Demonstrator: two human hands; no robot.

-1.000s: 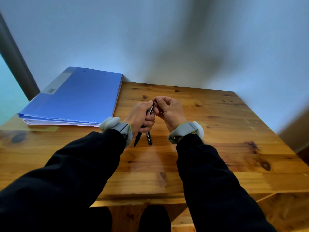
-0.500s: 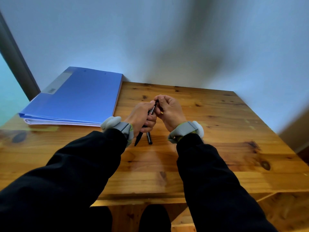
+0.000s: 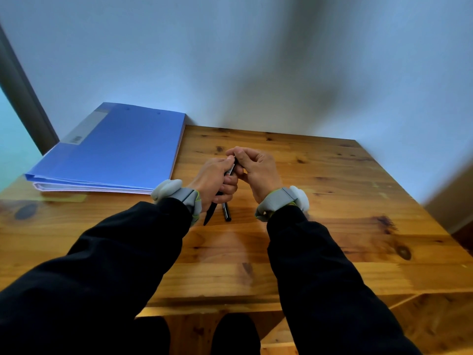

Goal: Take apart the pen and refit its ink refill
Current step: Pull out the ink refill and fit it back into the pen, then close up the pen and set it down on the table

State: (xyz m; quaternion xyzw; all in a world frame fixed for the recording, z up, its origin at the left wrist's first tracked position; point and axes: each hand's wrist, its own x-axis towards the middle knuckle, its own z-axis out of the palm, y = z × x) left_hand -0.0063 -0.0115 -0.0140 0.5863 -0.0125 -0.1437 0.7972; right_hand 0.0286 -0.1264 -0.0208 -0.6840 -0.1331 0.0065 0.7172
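While 2 hands work the pen (image 3: pixel 210 215) above the table (image 3: pixel 332 201), a part could slip.
Left hand (image 3: pixel 213 179) curls round the barrel, right hand (image 3: pixel 258 170) pinches the upper end; 1 loose black piece (image 3: pixel 226 213) lies just beside. A hard tug might fling or bend the refill, hidden now.

Above the bench (image 3: pixel 320 226), the left hand (image 3: pixel 213 179) grips a black pen (image 3: pixel 210 213); the right hand (image 3: pixel 257 170) pinches its top. A blue folder (image 3: pixel 115 149) lies left.
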